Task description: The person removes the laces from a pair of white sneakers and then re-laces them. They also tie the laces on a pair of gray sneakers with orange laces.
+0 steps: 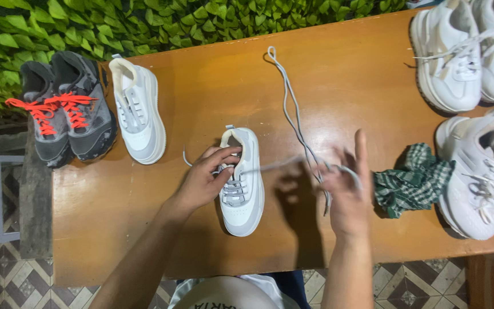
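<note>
From the head view, your left hand clamps the white sneaker at its collar, while your right hand, fingers half spread, pinches the grey lace pulled taut between them. The lace is thin and slick; I judge it could slip an eyelet or snag the crumpled green checked cloth just beside your right hand on the glossy wooden table.

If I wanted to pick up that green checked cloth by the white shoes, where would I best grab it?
Probably pinch the green checked cloth from above at its raised, crumpled upper fold. It lies bunched on the wooden table, so the folds stand up and give fingers something to close on. Come from its left side: white shoes crowd its right edge, while the right hand leaves some room.
</note>
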